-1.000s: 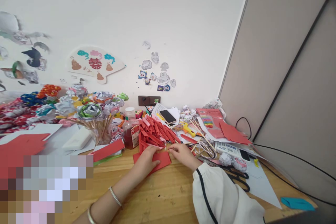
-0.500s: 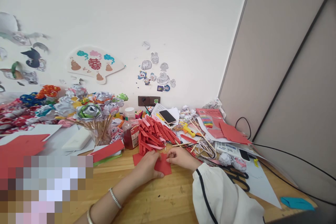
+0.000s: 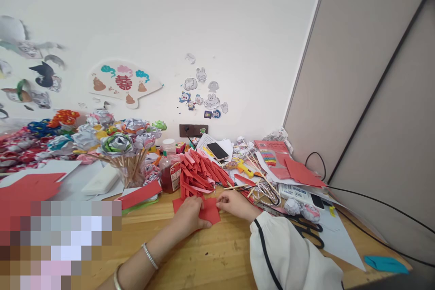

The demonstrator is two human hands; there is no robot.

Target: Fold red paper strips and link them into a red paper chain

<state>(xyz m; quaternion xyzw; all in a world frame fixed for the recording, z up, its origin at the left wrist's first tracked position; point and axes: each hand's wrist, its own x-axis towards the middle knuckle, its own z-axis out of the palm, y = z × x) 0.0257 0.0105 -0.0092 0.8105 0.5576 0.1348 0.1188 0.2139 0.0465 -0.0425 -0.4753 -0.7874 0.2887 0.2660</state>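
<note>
A red paper sheet point(image 3: 210, 211) lies partly folded on the wooden table point(image 3: 210, 253). My left hand point(image 3: 189, 216) rests on its left part, fingers curled over the paper and pressing it down. My right hand point(image 3: 234, 204), in a white sleeve, pinches the sheet's upper right edge. Just behind both hands is a pile of folded red paper strips point(image 3: 199, 172).
A red-liquid bottle point(image 3: 169, 167), a jar of paper flowers on sticks point(image 3: 125, 145), a phone point(image 3: 217, 150), a yellow glue gun point(image 3: 245, 167), wooden sticks, black scissors point(image 3: 307, 229), loose papers and black cables crowd the table. Wall behind, grey panel at right.
The red sheet has been folded smaller; my hands moved closer together on it, the right hand sliding slightly left and toward me.
</note>
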